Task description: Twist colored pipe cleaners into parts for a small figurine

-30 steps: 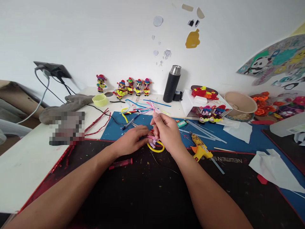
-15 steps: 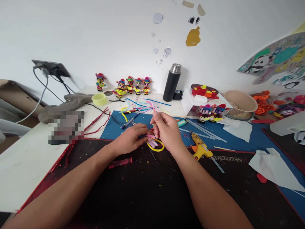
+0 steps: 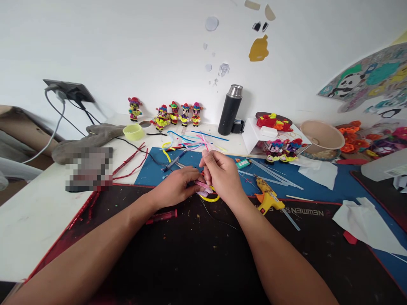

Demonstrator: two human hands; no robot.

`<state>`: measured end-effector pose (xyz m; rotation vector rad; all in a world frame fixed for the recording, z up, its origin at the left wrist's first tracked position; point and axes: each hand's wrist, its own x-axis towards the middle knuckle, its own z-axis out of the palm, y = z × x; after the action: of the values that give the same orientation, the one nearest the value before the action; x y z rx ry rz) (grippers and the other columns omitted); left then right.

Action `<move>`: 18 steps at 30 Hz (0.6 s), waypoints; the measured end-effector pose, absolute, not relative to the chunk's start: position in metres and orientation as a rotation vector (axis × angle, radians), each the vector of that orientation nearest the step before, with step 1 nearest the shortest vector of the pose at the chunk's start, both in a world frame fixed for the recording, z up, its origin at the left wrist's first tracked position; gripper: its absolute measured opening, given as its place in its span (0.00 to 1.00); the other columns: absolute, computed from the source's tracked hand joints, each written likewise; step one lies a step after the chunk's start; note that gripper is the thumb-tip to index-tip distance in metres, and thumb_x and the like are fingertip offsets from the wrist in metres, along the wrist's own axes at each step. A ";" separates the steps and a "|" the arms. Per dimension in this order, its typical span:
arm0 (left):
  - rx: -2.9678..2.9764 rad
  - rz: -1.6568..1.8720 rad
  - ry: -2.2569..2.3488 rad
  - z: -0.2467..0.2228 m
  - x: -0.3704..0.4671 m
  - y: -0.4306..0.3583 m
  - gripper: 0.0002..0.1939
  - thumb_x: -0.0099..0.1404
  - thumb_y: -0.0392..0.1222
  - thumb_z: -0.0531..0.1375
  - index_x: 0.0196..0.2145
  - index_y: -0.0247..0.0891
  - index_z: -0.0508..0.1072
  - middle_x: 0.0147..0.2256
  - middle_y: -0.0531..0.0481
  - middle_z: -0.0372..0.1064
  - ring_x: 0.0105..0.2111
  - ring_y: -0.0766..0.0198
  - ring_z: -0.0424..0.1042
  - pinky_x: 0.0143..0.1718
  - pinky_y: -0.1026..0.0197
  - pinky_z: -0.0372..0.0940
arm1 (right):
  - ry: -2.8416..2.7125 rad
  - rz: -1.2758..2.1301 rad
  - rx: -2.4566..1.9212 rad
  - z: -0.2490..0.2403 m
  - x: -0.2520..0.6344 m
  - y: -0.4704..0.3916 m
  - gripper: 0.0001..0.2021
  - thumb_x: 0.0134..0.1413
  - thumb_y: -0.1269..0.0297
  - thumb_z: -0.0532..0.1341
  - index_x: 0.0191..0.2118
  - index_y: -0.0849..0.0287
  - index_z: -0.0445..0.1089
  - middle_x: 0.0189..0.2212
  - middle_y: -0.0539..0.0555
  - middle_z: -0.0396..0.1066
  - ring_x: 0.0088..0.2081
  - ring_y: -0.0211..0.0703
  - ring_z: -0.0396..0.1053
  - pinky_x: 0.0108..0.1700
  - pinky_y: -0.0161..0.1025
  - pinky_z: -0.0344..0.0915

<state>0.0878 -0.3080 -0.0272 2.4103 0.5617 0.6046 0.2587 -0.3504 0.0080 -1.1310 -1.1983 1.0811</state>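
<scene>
My left hand [image 3: 178, 185] is closed on a small bundle of pink and lilac pipe cleaners [image 3: 203, 187]. Just right of it, my right hand [image 3: 219, 170] is pinched, with its fingertips close to the bundle. A pink strand shows above the right fingertips; whether they grip it is unclear. Below the bundle, the yellow handle loop of a tool [image 3: 213, 198] lies on the black mat [image 3: 190, 262]. More pink, white and blue pipe cleaners [image 3: 193, 142] spread out behind the hands.
A yellow glue gun [image 3: 269, 199] lies to the right, near clear glue sticks [image 3: 276, 173]. A red-handled tool [image 3: 161, 217] is at the left. Behind stand a black flask [image 3: 229, 111], several small figures [image 3: 161, 118] and a white box [image 3: 252, 137]. White tissue [image 3: 365, 224] lies far right.
The bundle in my left hand has tilted and moved slightly right, covering more of the yellow loop. My right hand has shifted slightly.
</scene>
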 end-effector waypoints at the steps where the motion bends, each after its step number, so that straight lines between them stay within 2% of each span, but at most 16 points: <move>1: 2.416 0.624 0.558 -0.028 0.089 -0.309 0.07 0.77 0.41 0.58 0.43 0.38 0.76 0.41 0.44 0.77 0.44 0.54 0.75 0.47 0.55 0.68 | -1.193 1.087 -1.126 0.008 0.259 -0.350 0.26 0.65 0.37 0.61 0.28 0.55 0.68 0.14 0.43 0.60 0.15 0.33 0.56 0.19 0.34 0.55; 6: 2.478 0.636 0.534 -0.030 0.094 -0.311 0.08 0.77 0.41 0.58 0.43 0.38 0.77 0.41 0.44 0.76 0.43 0.54 0.74 0.45 0.54 0.67 | -1.183 1.103 -1.109 0.009 0.258 -0.351 0.26 0.64 0.36 0.61 0.28 0.54 0.67 0.13 0.43 0.59 0.14 0.34 0.56 0.19 0.34 0.55; 12: 2.470 0.588 0.512 -0.028 0.091 -0.310 0.08 0.76 0.43 0.59 0.44 0.38 0.77 0.43 0.42 0.76 0.46 0.52 0.73 0.50 0.51 0.68 | -1.198 1.101 -1.115 0.007 0.258 -0.351 0.25 0.65 0.36 0.61 0.29 0.54 0.67 0.13 0.43 0.59 0.15 0.34 0.56 0.19 0.34 0.55; 18: 2.506 0.483 0.516 -0.021 0.084 -0.308 0.12 0.71 0.47 0.66 0.49 0.40 0.77 0.47 0.42 0.75 0.50 0.49 0.72 0.53 0.49 0.67 | -1.203 1.096 -1.120 0.005 0.259 -0.350 0.25 0.65 0.37 0.61 0.29 0.54 0.68 0.14 0.43 0.60 0.14 0.34 0.56 0.19 0.34 0.55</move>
<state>0.0843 -0.3081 -0.0208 2.5059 0.5163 0.4831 0.2588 -0.3500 0.0054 -1.1197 -1.2029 1.0962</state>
